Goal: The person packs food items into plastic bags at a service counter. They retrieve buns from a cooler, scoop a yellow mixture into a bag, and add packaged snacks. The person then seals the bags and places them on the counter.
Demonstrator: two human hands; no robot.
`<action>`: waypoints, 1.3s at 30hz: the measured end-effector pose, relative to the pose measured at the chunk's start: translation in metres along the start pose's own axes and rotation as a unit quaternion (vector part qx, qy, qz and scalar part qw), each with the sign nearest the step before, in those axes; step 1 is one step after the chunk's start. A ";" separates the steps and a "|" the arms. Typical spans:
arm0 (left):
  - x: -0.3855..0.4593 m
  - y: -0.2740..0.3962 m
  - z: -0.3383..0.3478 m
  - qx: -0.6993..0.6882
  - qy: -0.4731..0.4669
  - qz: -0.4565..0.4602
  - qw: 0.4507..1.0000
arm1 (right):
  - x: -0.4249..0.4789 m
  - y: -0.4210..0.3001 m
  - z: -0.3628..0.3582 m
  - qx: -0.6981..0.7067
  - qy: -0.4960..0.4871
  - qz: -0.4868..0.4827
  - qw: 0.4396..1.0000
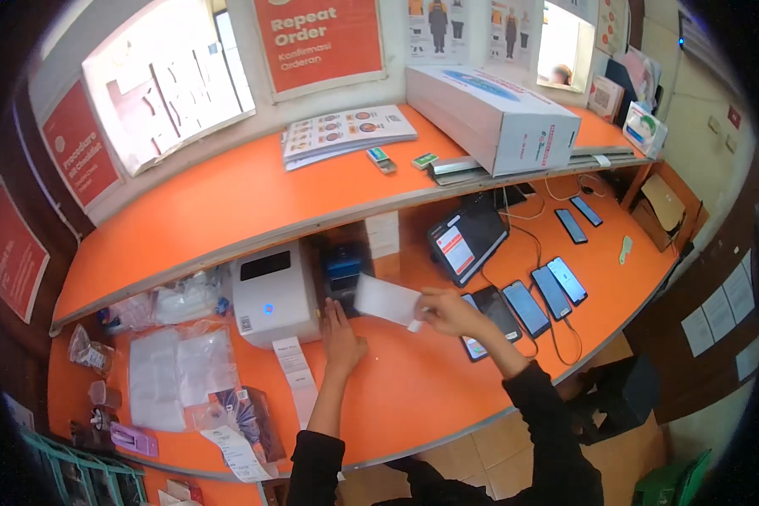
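Observation:
My right hand (448,311) pinches a white paper slip (386,300) by its right end. The slip stretches leftward, slightly blurred, to the front of a small black receipt printer (343,262); whether it is still attached there I cannot tell. Against that printer's lower front rest the extended fingers of my left hand (344,341), which grips nothing. Left of this hand stands a white label printer (271,288) with a lit blue button. From its front hangs a long printed paper strip (297,376), running down behind my left forearm.
An orange shelf (183,209) overhangs the desk, bearing a white carton (499,123). A tablet (468,240) and several cabled phones (526,308) lie right. Plastic bags (155,379), a dark box (253,420) and a printed receipt (234,452) lie left.

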State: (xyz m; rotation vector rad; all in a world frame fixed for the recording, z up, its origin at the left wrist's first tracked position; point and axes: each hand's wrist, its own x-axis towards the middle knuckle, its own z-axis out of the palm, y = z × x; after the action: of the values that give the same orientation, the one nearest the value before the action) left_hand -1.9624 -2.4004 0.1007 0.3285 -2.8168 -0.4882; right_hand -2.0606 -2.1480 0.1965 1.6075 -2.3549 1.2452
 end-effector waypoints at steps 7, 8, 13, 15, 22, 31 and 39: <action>-0.122 0.009 -0.108 -0.655 -0.150 0.095 0.735 | -0.005 -0.142 0.045 0.131 -0.079 0.085 0.985; -0.160 0.017 -0.131 -0.726 -0.165 0.085 0.662 | -0.001 -0.167 0.067 0.135 -0.065 0.056 0.987; -0.376 0.019 -0.177 -0.562 0.242 -0.130 0.780 | -0.015 -0.336 0.194 0.174 -0.110 -0.126 0.970; -0.489 0.002 -0.187 -0.505 0.403 -0.167 0.745 | -0.049 -0.450 0.233 0.189 -0.212 -0.192 0.939; -0.840 0.104 -0.288 -0.222 0.724 -0.267 0.596 | -0.287 -0.734 0.365 0.522 -0.419 -0.310 0.675; -1.146 0.212 -0.267 -0.115 0.743 -0.412 0.514 | -0.434 -1.166 0.406 0.704 -0.180 -0.389 0.566; -1.505 0.337 -0.146 0.037 0.700 -0.610 0.370 | -0.466 -1.310 0.433 0.567 0.006 -0.373 0.734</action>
State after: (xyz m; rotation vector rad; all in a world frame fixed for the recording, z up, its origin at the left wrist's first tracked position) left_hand -0.5644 -1.7372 0.0266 1.7386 -0.4678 -0.0639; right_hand -0.6340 -2.2499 0.4723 2.2893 -0.4662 2.4694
